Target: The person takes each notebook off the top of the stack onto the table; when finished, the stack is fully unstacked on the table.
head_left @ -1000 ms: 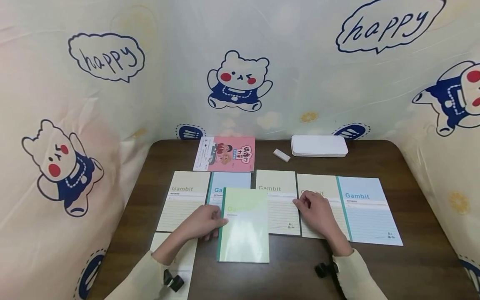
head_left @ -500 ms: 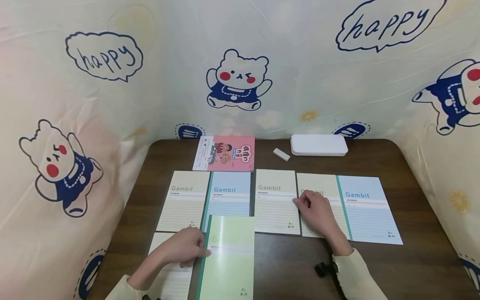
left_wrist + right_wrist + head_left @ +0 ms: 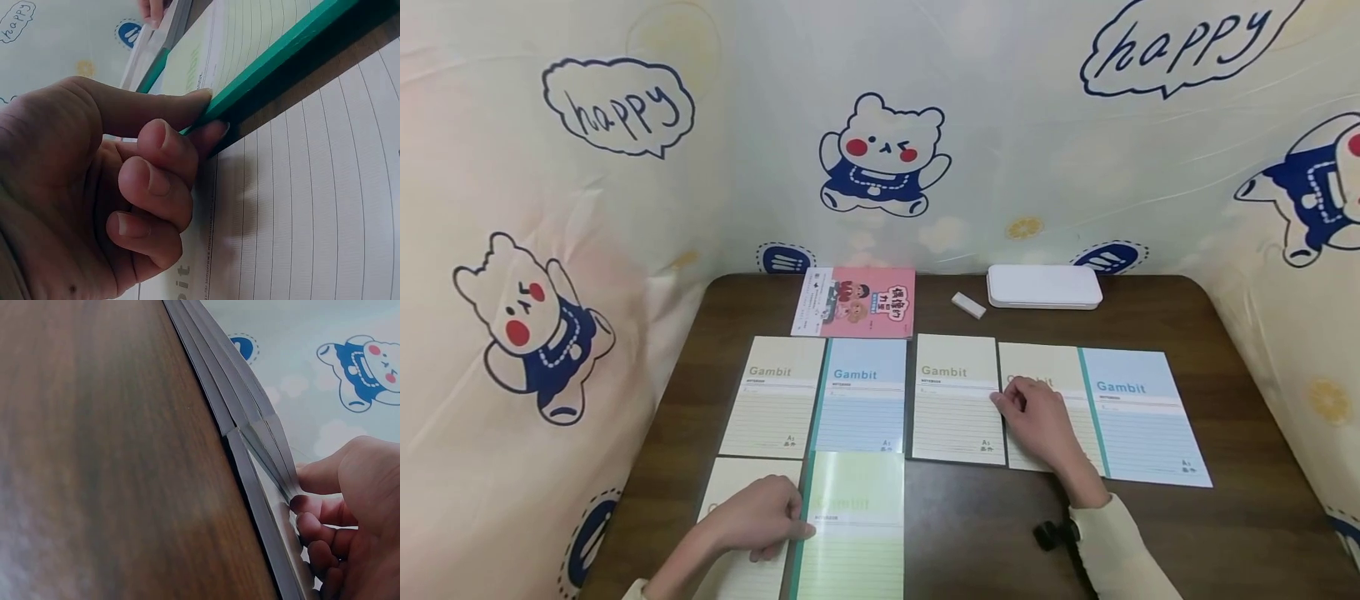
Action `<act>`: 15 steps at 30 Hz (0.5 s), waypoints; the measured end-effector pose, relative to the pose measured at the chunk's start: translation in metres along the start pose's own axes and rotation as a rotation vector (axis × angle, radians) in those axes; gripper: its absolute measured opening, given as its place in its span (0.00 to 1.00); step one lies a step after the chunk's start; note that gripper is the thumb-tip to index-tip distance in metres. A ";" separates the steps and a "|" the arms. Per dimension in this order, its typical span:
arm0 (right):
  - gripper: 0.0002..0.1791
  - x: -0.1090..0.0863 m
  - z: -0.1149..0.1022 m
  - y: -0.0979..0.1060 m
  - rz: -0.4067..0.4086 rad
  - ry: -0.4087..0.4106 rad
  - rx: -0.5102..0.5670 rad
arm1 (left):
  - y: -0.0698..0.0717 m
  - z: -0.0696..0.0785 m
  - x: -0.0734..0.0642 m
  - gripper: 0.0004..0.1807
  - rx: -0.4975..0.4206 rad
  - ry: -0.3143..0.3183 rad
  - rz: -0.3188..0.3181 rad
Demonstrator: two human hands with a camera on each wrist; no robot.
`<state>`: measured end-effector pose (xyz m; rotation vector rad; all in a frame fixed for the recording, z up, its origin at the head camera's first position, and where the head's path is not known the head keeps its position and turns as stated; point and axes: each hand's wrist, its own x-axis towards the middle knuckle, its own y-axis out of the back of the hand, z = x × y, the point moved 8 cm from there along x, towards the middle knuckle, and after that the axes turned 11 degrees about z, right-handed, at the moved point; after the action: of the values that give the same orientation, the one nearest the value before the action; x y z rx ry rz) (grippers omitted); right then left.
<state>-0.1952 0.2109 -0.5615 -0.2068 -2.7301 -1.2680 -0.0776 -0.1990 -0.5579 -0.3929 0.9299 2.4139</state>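
Note:
My left hand (image 3: pixel 758 515) pinches the teal spine of a pale green notebook (image 3: pixel 859 558) between thumb and forefinger. In the left wrist view that spine (image 3: pixel 275 55) is tilted a little above a cream notebook (image 3: pixel 300 206), the other fingers curled beneath. The green notebook lies just in front of a blue notebook (image 3: pixel 859 412). My right hand (image 3: pixel 1043 423) pinches the right edge of the middle cream notebook (image 3: pixel 955 429), over another cream notebook (image 3: pixel 1060 367) that it partly covers. The right wrist view has thumb and forefinger (image 3: pixel 303 501) at the notebook edges.
A further blue notebook (image 3: pixel 1150 433) lies at the right, and a cream one (image 3: pixel 771 417) at the left. Behind them are a pink booklet (image 3: pixel 880 304), a white eraser (image 3: pixel 968 305) and a white case (image 3: pixel 1043 287). Printed cloth (image 3: pixel 737 167) surrounds the dark table (image 3: pixel 970 533).
My left hand has drawn the green notebook left and toward me, off the middle cream notebook, uncovering the blue one behind. My right hand has stayed in place.

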 end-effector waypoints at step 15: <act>0.15 0.001 0.002 -0.001 -0.004 -0.004 -0.009 | 0.004 0.001 0.002 0.23 0.170 0.016 0.067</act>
<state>-0.1960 0.2122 -0.5633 -0.2045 -2.7299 -1.2826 -0.0815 -0.2003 -0.5556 -0.3230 1.1626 2.3714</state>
